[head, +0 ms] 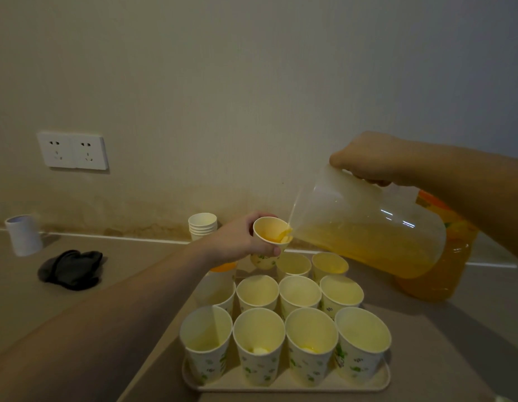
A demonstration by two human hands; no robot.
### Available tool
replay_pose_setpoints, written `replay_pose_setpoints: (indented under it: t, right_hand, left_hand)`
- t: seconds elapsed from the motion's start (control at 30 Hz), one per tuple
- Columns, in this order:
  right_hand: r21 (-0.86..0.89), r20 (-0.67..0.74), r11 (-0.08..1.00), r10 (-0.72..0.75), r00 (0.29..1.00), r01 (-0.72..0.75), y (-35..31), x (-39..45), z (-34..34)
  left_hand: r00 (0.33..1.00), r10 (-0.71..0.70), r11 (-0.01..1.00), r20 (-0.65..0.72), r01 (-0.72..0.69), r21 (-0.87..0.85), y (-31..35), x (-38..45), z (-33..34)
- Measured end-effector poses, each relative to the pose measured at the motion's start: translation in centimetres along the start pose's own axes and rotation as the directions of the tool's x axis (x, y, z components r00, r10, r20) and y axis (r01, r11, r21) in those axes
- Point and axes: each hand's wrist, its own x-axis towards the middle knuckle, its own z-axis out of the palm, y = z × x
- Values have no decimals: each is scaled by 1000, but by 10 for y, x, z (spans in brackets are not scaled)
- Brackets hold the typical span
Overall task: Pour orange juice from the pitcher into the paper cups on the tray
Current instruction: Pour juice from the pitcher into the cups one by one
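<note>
Left hand (237, 242) grips cup (271, 239); right hand (373, 158) hides tilted pitcher's (368, 227) handle.

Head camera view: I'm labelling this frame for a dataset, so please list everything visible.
clear plastic pitcher: one, see-through, part full of orange juice, tilted, spout over the held cup
held paper cup: one, white with green print, above the tray's far end
paper cups on tray: about eleven, white with green print, three rows
flat tray: one, beige, near counter
stacked paper cups: one stack, white, by the wall
large juice bottle: one, orange, behind the pitcher
crumpled cloth: one, black, counter left
cylinder: one, white, far left
double wall socket: one, white, left wall
left hand: grip round the held cup
right hand: grip on the pitcher's top
</note>
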Motion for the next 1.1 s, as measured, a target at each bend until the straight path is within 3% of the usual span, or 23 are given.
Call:
replay_pose_setpoints:
  t: [1.1]
  right_hand:
    - [-52,0,998,-21,1000,21,-8,-5,2]
  left_hand:
    - [1000,-13,999,-6,13,42,-5,0,0]
